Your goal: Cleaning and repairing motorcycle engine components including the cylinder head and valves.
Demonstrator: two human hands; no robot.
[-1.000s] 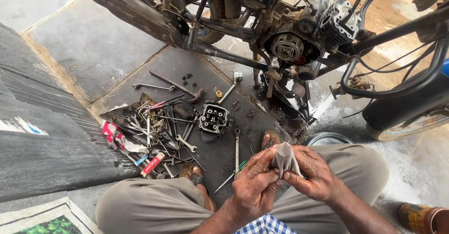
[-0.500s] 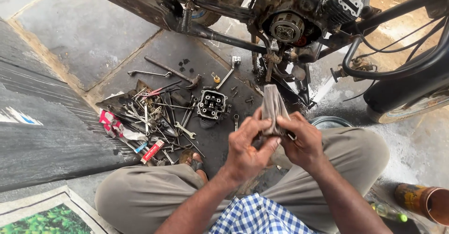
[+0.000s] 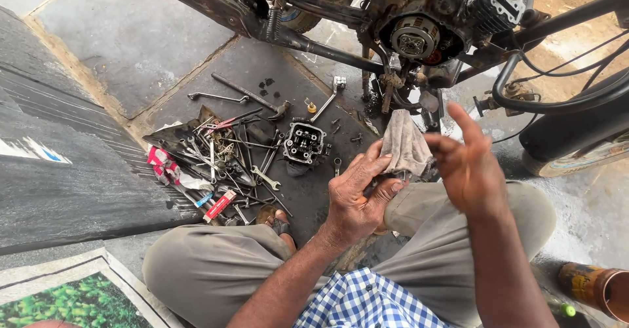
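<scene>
Now your left hand pinches the grey rag by its lower edge; it stands upright, long axis vertical, just below the engine. Your right hand hovers open beside it, fingers spread.

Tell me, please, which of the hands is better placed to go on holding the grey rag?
Left. The left hand already grips the grey rag at its lower edge, while the right hand is open, fingers spread, beside it.
</scene>
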